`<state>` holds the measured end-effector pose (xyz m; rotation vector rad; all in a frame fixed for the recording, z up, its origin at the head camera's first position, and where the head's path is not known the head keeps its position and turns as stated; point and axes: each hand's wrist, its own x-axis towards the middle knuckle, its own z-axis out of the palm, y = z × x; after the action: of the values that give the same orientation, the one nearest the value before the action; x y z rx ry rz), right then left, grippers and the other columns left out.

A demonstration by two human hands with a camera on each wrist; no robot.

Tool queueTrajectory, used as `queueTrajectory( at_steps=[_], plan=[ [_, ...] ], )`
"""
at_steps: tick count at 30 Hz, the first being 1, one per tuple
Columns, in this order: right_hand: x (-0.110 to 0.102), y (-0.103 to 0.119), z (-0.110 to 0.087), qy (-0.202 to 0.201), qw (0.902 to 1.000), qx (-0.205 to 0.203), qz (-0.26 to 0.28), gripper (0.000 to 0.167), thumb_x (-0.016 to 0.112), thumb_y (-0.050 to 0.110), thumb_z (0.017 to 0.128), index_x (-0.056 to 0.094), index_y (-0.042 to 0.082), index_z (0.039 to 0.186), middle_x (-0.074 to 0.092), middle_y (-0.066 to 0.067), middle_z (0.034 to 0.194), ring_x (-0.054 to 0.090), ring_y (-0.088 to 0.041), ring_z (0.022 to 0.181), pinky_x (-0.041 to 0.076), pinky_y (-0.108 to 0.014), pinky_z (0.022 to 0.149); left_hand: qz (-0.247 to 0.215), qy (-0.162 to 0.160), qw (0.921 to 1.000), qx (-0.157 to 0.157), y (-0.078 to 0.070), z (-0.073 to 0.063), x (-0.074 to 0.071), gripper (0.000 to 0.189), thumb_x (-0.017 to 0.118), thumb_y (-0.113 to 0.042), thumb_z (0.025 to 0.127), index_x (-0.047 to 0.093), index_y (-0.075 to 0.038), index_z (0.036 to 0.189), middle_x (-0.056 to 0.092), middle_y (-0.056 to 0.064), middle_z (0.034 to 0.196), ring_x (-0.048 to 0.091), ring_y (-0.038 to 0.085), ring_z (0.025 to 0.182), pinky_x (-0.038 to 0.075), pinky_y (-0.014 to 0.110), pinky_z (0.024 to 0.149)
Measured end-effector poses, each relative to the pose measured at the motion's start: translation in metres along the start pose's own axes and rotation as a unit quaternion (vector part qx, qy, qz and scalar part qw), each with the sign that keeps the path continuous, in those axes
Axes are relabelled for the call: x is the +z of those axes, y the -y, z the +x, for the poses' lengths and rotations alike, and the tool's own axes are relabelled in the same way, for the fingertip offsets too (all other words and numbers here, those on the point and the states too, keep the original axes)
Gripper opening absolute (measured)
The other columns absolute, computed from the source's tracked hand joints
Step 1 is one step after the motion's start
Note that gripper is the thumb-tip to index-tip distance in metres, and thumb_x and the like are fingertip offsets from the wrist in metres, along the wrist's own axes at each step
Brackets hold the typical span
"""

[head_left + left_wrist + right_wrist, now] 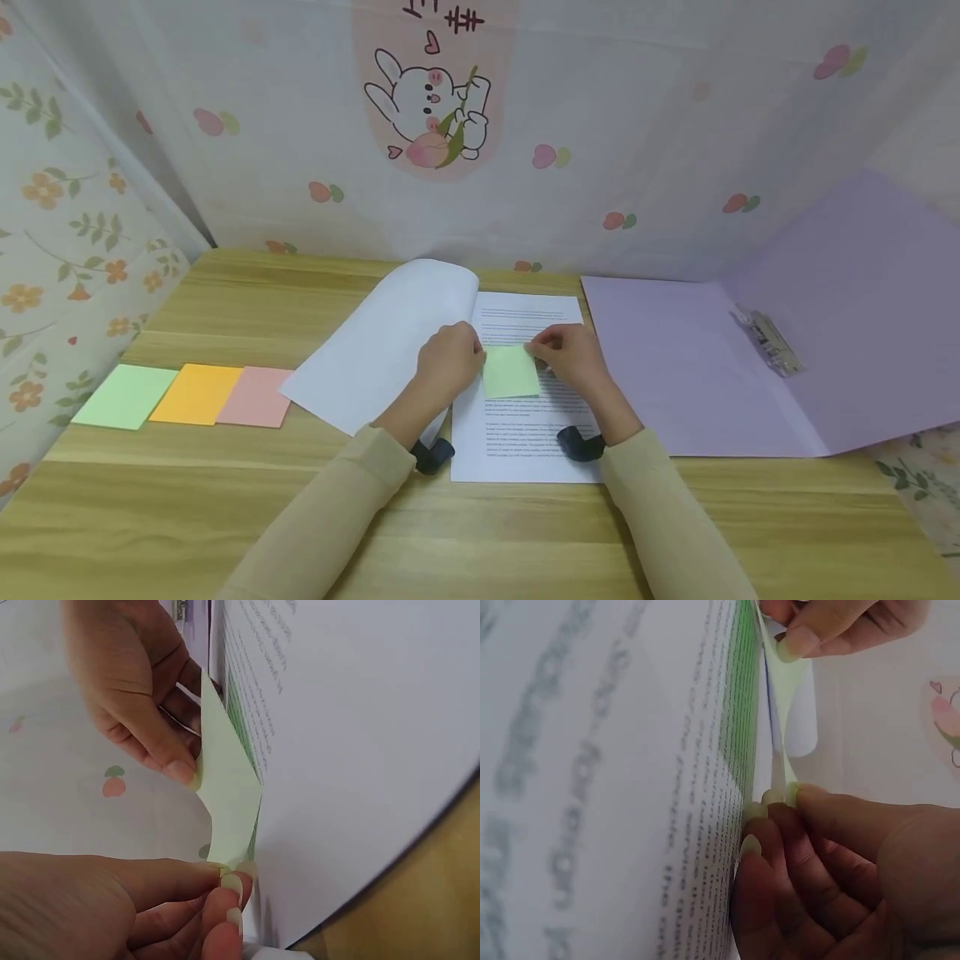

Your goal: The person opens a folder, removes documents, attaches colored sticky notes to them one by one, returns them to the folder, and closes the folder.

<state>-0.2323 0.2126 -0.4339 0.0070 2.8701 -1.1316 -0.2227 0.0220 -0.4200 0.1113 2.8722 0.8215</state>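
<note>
Papers [525,437] lie between sticky pads [197,395], left, and folder [663,367], right.

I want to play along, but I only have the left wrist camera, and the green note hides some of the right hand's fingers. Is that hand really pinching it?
Observer: Yes. The right wrist view shows the right hand pinching the green note between thumb and fingertips.
Operator: Cool! Are there any more of those?
Observer: Yes, the head view shows a row on the person's left: a light green pad, an orange pad and a pink pad.
Operator: And is there an animal anywhere?
Observer: Yes, a white rabbit is pictured on the cloth behind the table.
</note>
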Motion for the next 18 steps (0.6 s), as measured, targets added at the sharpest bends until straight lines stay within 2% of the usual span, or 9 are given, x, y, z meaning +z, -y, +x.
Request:
queueTrajectory(
  at_steps=[9,18],
  plan=[
    [0.0053,-0.0041,0.0027,-0.002,0.999,0.003,-0.045,0.017,0.07,0.023,0.096,0.075,0.007,0.099,0.07,-0.008,0.085,0.057,-0.019,0.073,0.043,-0.025,0.061,0.023,-0.003,0.9997,-0.005,-0.0029,0.0007,0.0019,0.016,0.067,-0.015,0.096,0.077,-0.003,0.101,0.077,0.01,0.095,0.064,0.017,0.067,0.044,0.026,0.055],
    [0.0072,-0.0059,0.0035,0.003,0.999,0.004,-0.045,0.016,0.07,0.022,0.096,0.075,0.007,0.099,0.069,-0.009,0.087,0.056,-0.02,0.075,0.043,-0.025,0.061,0.028,-0.009,0.9995,-0.007,-0.0025,0.0003,0.0033,0.014,0.07,-0.017,0.095,0.075,-0.005,0.1,0.076,0.009,0.094,0.065,0.018,0.071,0.047,0.028,0.06]
  ],
)
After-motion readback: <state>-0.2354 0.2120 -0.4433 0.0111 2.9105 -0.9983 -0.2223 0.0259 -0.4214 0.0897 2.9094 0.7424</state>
